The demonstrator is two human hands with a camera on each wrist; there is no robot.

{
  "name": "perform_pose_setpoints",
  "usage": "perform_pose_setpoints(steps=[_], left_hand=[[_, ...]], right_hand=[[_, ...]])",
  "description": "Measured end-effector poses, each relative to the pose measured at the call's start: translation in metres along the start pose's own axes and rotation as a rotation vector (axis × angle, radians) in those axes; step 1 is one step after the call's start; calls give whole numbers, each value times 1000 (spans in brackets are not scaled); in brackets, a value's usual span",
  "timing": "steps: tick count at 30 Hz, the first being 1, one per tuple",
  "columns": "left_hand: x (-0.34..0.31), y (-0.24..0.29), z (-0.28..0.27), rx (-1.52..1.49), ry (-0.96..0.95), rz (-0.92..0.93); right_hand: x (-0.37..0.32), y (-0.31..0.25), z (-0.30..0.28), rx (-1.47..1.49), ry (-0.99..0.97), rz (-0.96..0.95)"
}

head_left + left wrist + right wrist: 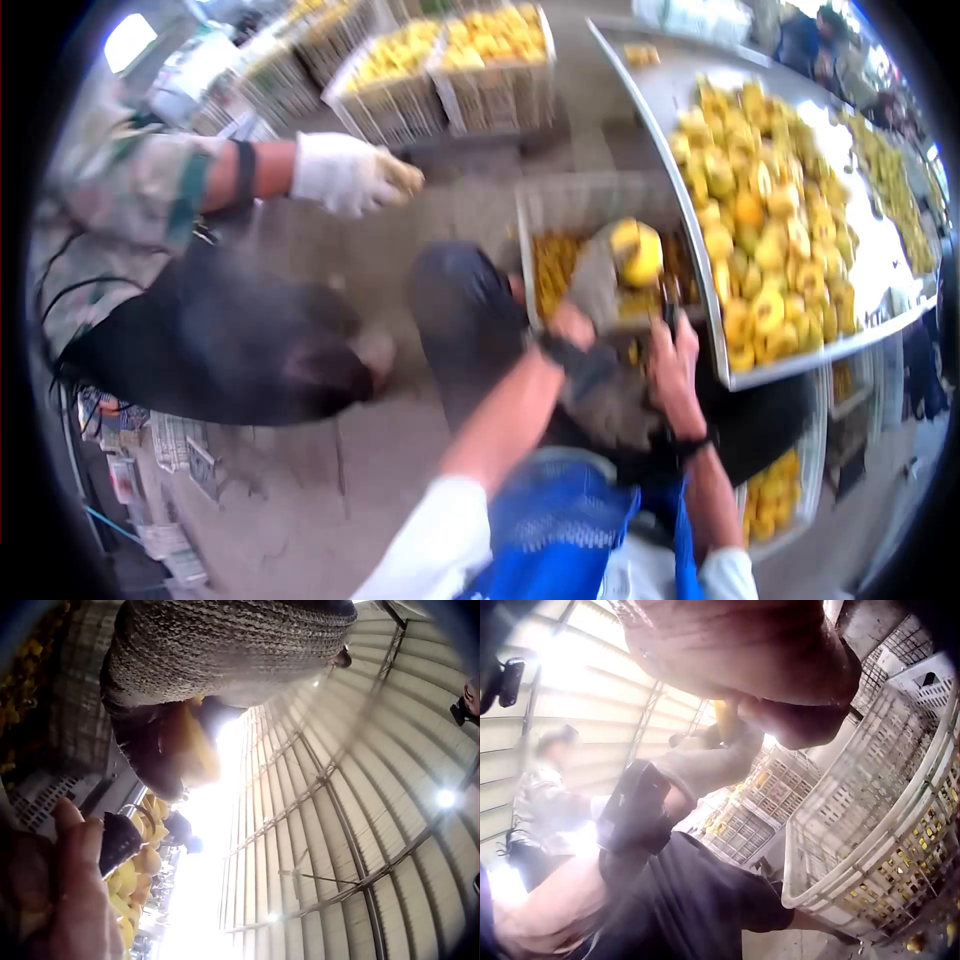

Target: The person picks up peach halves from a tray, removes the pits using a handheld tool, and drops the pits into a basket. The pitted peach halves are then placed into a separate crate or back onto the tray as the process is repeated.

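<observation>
My left hand (594, 282), in a grey knit glove, grips a yellow fruit (637, 252) above a crate (570, 186) of yellow pieces. In the left wrist view the glove (225, 656) is large at the top, with the blurred fruit (189, 746) under its fingers. My bare right hand (676, 375) holds a small dark-handled tool (670, 300), pointing up beside the fruit. Its curved metal loop (144, 813) shows in the left wrist view. Right-hand fingers (742, 652) fill the top of the right wrist view and hide the tool there.
A metal-edged table (655, 150) on the right bears a heap of yellow fruit (765, 225). Fruit-filled crates (495, 90) stand at the back. On the left sits another person with a white-gloved hand (345, 175). A further fruit crate (775, 500) is low on the right.
</observation>
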State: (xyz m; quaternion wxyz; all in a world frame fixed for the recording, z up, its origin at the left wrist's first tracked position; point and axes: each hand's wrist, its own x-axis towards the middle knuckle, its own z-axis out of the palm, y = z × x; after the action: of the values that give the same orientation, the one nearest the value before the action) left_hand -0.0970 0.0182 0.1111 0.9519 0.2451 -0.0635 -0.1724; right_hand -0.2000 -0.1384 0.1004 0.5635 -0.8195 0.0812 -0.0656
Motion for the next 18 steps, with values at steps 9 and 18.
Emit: perform_pose_setpoints(steps=[9,18], left_hand=[[79,3,-16,785,173,150],[81,-8,-8,1379,-170,284]], right_hand=[[80,-19,1,426,23,136],[102,-26,-7,411,45,158]])
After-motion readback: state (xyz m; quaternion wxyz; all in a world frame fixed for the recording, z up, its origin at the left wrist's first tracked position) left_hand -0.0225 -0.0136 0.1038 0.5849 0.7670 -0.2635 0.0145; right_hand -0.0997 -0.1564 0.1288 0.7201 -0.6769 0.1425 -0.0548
